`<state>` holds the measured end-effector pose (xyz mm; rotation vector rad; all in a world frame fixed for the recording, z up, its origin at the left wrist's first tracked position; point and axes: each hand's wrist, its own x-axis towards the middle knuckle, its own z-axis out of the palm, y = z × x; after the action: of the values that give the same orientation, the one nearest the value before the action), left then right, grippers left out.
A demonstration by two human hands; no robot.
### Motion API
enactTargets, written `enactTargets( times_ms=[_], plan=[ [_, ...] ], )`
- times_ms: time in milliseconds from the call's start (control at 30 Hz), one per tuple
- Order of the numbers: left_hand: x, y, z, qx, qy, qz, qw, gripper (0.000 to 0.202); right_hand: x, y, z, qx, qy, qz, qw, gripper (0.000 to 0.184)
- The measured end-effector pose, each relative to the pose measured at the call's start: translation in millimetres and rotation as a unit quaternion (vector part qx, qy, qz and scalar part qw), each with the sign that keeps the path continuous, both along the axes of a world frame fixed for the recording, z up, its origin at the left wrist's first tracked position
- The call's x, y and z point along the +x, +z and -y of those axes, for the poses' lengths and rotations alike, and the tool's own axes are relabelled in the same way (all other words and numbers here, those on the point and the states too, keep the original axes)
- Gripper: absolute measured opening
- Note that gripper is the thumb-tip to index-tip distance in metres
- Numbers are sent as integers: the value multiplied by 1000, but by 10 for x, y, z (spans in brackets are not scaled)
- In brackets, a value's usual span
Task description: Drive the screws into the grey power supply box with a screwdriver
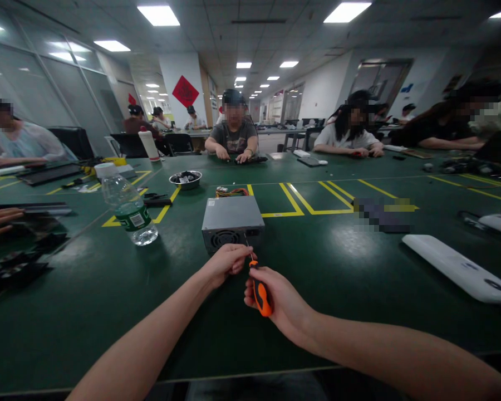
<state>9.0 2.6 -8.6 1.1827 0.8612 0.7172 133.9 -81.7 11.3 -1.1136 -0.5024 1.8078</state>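
Note:
A grey computer power supply (232, 213) lies on the green table in front of me, its fan grille and socket side facing me. Coloured wires (234, 191) come out behind it. My right hand (278, 295) is closed around the orange and black handle of a screwdriver (261, 294). The screwdriver's thin shaft points up and away, toward the near face of the power supply. My left hand (229, 260) is closed at that face, thumb and forefinger pinched at the shaft. Whether the tip touches a screw cannot be made out.
A water bottle (133, 214) stands to the left, with a metal bowl of small parts (186, 179) behind it. On the right lies a long white device (459, 267). Yellow tape (281, 214) marks the table. Another person's hand (2, 223) is at far left; a person (234, 131) sits opposite.

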Motion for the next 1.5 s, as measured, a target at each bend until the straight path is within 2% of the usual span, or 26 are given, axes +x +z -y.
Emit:
enactTargets(
  times_ms=[133, 267, 367, 533, 667, 833, 967, 1100, 1333, 1500],
  plan=[
    [-3, -18, -11, -2, 8, 4, 1000, 31, 17, 8, 26, 31, 23, 32, 999, 6],
    [-9, -23, -10, -8, 15, 7, 1000, 31, 20, 52, 32, 44, 57, -20, 997, 18],
    [-2, -21, -6, -9, 23, 7, 1000, 32, 11, 69, 32, 34, 45, -28, 998, 18],
    [15, 1, 6, -12, 36, 1, 999, 33, 18, 51, 25, 39, 36, 1, 999, 7],
    [5, 24, 18, -22, 34, 3, 999, 33, 26, 49, 14, 37, 31, -47, 998, 9],
    [2, 8, 15, -23, 25, 12, 999, 35, -1, 52, 4, 5, 9, -51, 999, 12],
    [47, -18, 13, -29, 41, 15, 999, 38, -11, 58, 10, -4, 0, -31, 1000, 4],
    [76, -18, 30, -31, 52, 21, 998, 39, 2, 63, 24, -9, 4, -26, 1000, 5],
    [36, -16, 26, -34, 52, 12, 998, 37, 11, 20, 6, -15, 37, -32, 999, 20],
    [56, -41, 9, -14, 73, 1, 997, 36, 3, -2, 8, 9, 23, 12, 1000, 6]
  ],
)
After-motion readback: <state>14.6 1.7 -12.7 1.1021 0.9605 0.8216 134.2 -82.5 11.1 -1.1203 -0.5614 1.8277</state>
